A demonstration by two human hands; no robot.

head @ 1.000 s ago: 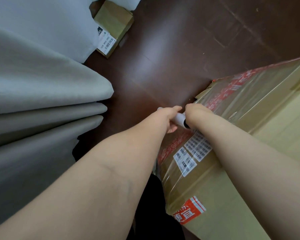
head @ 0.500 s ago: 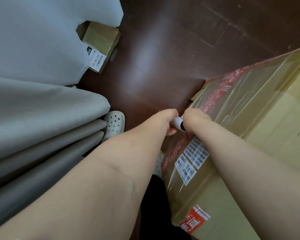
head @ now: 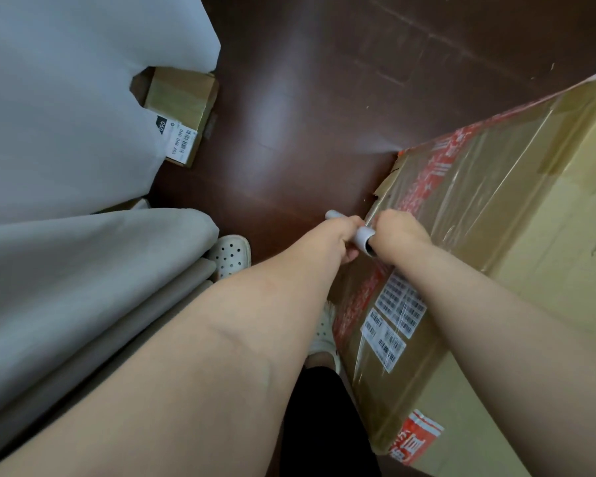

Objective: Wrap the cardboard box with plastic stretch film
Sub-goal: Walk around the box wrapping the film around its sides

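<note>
The left hand (head: 343, 235) and right hand (head: 399, 230) grip the film roll (head: 362, 235) by its stiff core; the thin film probably clings and tears easily.

Matt cardboard box (head: 516, 235) under glossy clear film (head: 468, 187), polished dark wood floor (head: 307, 108)

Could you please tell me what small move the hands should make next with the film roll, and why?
Probably carry the white tube of stretch film forward, taut, toward the torn corner of the large brown cardboard box. The left hand and right hand both grip it against the box's side, and clear film already covers that face.
</note>
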